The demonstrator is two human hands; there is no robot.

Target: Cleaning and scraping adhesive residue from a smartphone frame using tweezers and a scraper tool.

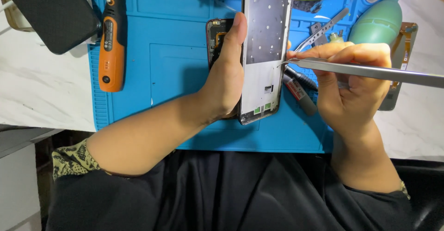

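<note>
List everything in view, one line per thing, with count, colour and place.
phone frame: 1, black rim with grey-white inside, held upright at centre
tweezers: 1, silver, tip at the frame's right edge
second tweezers: 1, silver, on the mat right of the frame
opened phone: 1, dark, on the mat behind the left hand
work mat: 1, blue, on the white table
electric screwdriver: 1, orange and black, left on the mat
air blower: 1, green, top right
dark slab: 1, black, top left
left hand: holds the frame
right hand: fingers grip the tweezers
</note>
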